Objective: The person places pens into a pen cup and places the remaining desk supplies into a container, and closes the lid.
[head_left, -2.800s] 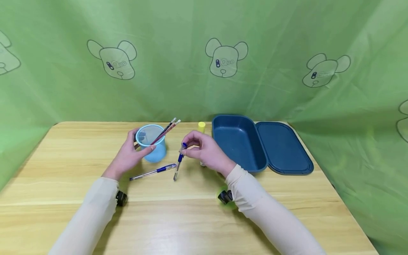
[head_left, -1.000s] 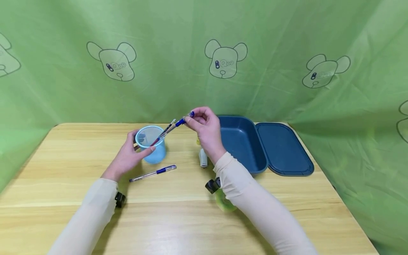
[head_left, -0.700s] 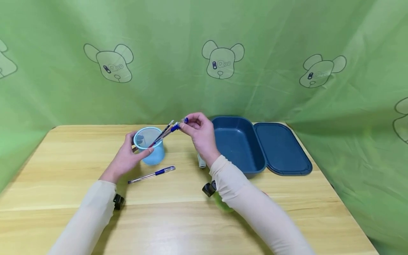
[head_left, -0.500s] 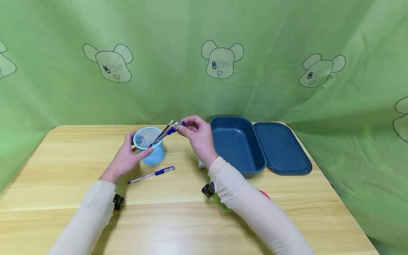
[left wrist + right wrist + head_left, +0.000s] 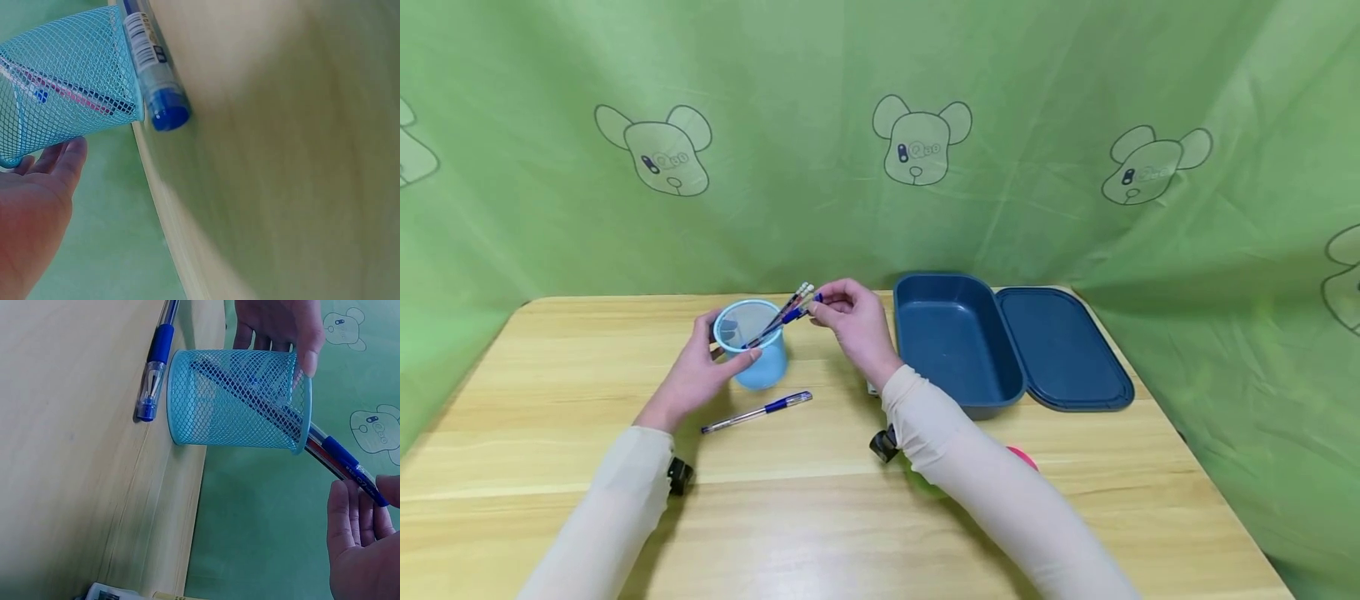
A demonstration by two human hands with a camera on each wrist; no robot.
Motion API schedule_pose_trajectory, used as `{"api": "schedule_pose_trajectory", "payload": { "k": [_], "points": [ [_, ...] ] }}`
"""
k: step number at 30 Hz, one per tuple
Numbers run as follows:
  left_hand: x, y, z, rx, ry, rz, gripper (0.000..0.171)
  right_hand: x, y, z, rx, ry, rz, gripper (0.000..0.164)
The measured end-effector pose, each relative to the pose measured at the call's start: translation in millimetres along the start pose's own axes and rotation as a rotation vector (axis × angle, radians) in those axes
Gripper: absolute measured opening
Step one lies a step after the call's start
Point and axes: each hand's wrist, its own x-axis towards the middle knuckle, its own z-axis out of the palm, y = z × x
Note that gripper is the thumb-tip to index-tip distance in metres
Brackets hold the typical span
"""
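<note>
My left hand (image 5: 692,375) grips a light blue mesh pen cup (image 5: 760,367) standing on the table, with the thumb near its rim. My right hand (image 5: 857,329) pinches the upper end of a clear ballpoint pen with a blue grip (image 5: 793,315). The pen slants over the rim, its lower part inside the cup, as the right wrist view also shows. Pencils (image 5: 802,290) with white ends lean in the cup beside it. A second ballpoint pen (image 5: 760,411) lies on the table in front of the cup, seen large in the left wrist view (image 5: 153,62).
A dark blue box (image 5: 958,333) stands right of my right hand, its lid (image 5: 1063,350) flat beside it. A white object (image 5: 871,388) is mostly hidden by my right wrist. Green (image 5: 925,485) and pink (image 5: 1022,457) items show from under the right sleeve.
My right hand has lifted the pen from over the table, brought it to the cup and slid it down and left inside. The left hand has stayed on the cup.
</note>
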Motion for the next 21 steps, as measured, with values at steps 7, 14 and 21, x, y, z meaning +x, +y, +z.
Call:
{"api": "schedule_pose_trajectory", "payload": {
  "k": [7,14,21],
  "points": [
    [0.8,-0.3,-0.7,0.019,0.000,-0.011,0.094,1.1,3.0,0.9,-0.043,-0.027,0.013,0.020],
    [0.4,0.2,-0.2,0.024,-0.002,-0.017,0.094,-1.3,5.1,-4.2,-0.139,-0.049,0.055,0.025],
    [0.1,0.3,-0.6,0.018,-0.001,-0.020,0.094,-6.9,4.7,-4.9,-0.260,-0.103,0.042,0.026]
  ]
}}
